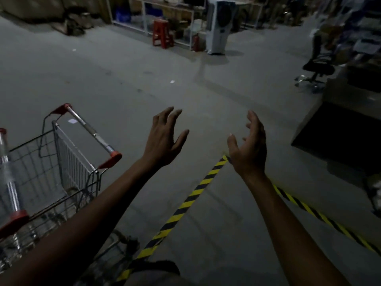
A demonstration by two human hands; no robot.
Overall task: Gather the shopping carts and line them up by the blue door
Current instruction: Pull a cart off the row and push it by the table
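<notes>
Shopping carts point(68, 162) low on the left, two in view, wire baskets close together; nested or merely side by side, cannot tell. Red-capped handles point(90, 133) free of any grip, so liable to roll or swing off line at a nudge from the left forearm point(92, 207) just beside. Left hand point(165, 139) and right hand point(247, 149) out ahead over bare floor point(206, 89), fingers spread and loosely bent, holding nothing, apart from each other and clear of the carts. Below and between, yellow-and-black hazard tape point(185, 205) stuck to the floor: a possible snag for small castors at any lifted edge. Farther right, a dark bench point(340, 131) and a wheeled office chair point(317, 68), easy to clip in such dim light with a long train of carts. Farthest off, red stool point(161, 34), fire extinguisher point(195, 43) and air cooler point(219, 25) along the shelving point(132, 15). No blue door in sight, hence some risk of lining up in the wrong place.
</notes>
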